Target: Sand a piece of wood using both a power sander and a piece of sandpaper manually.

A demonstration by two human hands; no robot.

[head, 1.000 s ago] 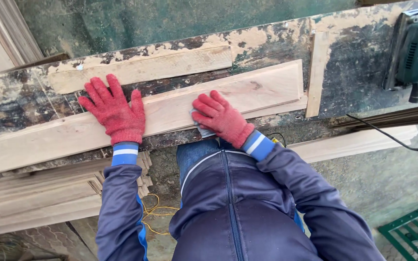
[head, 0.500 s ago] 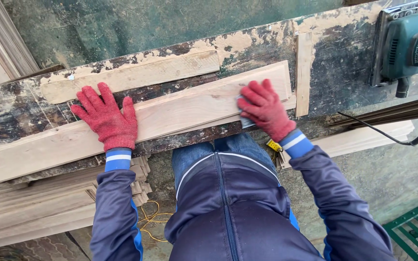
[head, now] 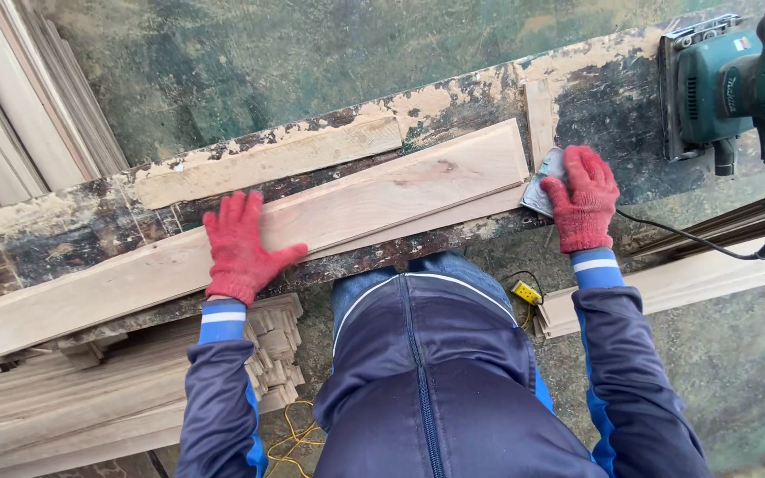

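A long pale wooden board (head: 374, 199) lies slantwise along a worn, paint-flaked workbench (head: 613, 97). My left hand (head: 239, 248), in a red knit glove, presses flat on the board's middle with fingers spread. My right hand (head: 583, 198), also gloved in red, sits just past the board's right end and grips a small grey piece of sandpaper (head: 542, 188) against the bench. A thinner board shows under the long one's near edge.
A teal electric sander (head: 732, 84) rests at the bench's right end, its black cord (head: 692, 237) trailing off the edge. A shorter plank (head: 267, 159) lies behind the board. Stacked boards (head: 90, 398) sit low on the left, more planks low right, a yellow cord on the floor.
My right hand slid with the sandpaper along the board from its middle to past its right end. My left hand stayed pressed on the board. The view shifted left.
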